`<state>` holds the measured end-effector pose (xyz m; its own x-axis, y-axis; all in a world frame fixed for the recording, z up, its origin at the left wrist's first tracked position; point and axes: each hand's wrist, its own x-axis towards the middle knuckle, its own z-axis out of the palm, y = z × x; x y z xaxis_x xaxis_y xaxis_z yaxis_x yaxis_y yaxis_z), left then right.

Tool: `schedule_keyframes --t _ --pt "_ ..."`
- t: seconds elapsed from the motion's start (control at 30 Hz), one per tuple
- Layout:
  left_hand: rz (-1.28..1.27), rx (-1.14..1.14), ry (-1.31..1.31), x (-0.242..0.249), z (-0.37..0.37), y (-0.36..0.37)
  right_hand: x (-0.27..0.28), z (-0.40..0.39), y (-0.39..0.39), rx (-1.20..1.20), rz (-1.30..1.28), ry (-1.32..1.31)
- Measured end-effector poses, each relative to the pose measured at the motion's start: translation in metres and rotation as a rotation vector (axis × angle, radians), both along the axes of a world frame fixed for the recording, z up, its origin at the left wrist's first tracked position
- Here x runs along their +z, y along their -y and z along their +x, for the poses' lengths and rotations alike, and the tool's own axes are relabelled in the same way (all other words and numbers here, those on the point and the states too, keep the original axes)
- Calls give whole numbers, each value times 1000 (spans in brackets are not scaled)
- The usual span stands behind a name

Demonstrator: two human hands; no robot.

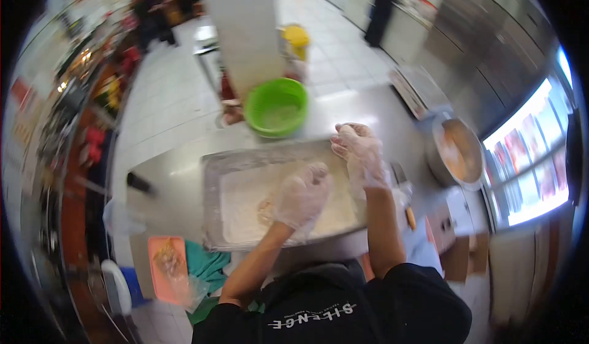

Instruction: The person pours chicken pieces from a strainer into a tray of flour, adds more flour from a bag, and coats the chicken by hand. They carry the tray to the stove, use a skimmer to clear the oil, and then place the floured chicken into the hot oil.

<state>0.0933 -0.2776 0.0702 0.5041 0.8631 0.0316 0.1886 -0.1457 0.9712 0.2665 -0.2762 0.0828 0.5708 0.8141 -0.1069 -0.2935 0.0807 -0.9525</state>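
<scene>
So my left hand (305,192), in a clear plastic glove, is over the middle of the tray with the fingers curled in. It's blurry, so I can't tell if there's anything in it. My right hand (359,150), gloved too, is up at the far right corner, fingers bunched and dusted white; can't tell if it's gripping anything either.

Under them is the big rectangular metal tray (210,206), with a wide bed of white powder (240,187), probably flour. One pale lumpy piece (265,211) lies in it, just left of my left hand. I'd call this step the coating one, with that piece only partly covered. From here the move calls for loose fingers and powder pressed over the bare spots, without squashing it.

Further out on the steel counter (175,172): the green plastic tub (250,109) behind the tray has something pale at the bottom, too blurry to name. Off to the right, the round metal bowl (434,154) holds an orangey-brown mix (455,150). Near left, the pink tray (157,286) has a yellowish-brown food heap (169,258) on it, next to a teal cloth (205,265).
</scene>
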Motion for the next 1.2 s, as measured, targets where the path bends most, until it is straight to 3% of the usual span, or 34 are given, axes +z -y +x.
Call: schedule_keyframes --t 0.03,0.1,0.13,0.23,0.37,0.43,0.5,0.57,0.6,0.63,0.67,0.7,0.73,0.83,0.93,1.0,1.03,1.2 --pt "51 -56 -170 0 14 1 21 0 46 -105 1 -15" --pt "62 -215 -247 -19 52 0 45 18 132 -319 -101 48" --pt "81 -271 -277 -27 71 0 53 21 171 -450 -1 -36" --pt "246 -567 -552 -28 136 16 34 54 259 -770 87 32" --pt "486 -783 -788 -33 206 62 -16 76 311 -979 -221 48" --pt "550 -723 -747 -76 229 82 -50 70 314 -971 -320 0" --pt "533 -677 -470 -150 251 90 -101 59 314 -895 -346 -96" --pt "624 -665 -403 -155 251 90 -166 50 309 -829 -384 -111" --pt "378 -602 -426 -112 231 90 -193 43 301 -828 -454 -45" --pt "430 -633 -333 -150 251 86 -216 38 298 -772 -576 76" --pt "284 -585 -404 -144 254 85 -238 33 299 -727 -695 209" --pt "132 -546 -455 -130 252 85 -264 27 307 -651 -763 547" --pt "223 -539 -401 -126 246 85 -282 25 308 -585 -815 887" --pt "429 -499 -278 -111 242 95 -296 10 276 -779 -394 471" --pt "481 -369 -227 -97 253 103 -278 2 257 -777 -275 553" --pt "497 -325 -196 -95 270 105 -236 -4 245 -694 -481 614" --pt "704 -423 -360 -82 268 98 -231 -3 241 -662 -508 636" --pt "642 -477 -185 -19 221 90 -258 13 231 -624 -524 594"
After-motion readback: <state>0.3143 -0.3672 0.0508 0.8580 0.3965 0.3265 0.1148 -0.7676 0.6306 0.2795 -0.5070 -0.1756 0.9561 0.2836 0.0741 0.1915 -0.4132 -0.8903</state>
